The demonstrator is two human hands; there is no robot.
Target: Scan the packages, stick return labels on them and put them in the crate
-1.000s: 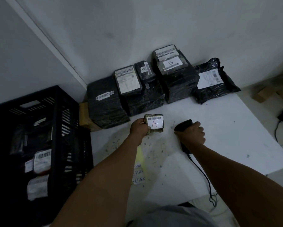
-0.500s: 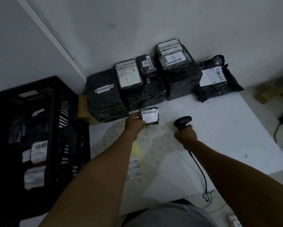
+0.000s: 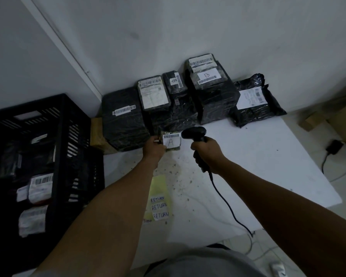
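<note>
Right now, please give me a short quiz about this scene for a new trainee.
1. True or false: the right hand holds the scanner.
2. Which letter is on the small package in the left hand? a) A b) B c) C
3. Fill in: the word on the labels on the yellow sheet is ____.

Key: 1 true; 2 a; 3 RETURN.

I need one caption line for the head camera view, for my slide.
Left hand holds small package "A" while right hand aims the barcode scanner at it.
</note>
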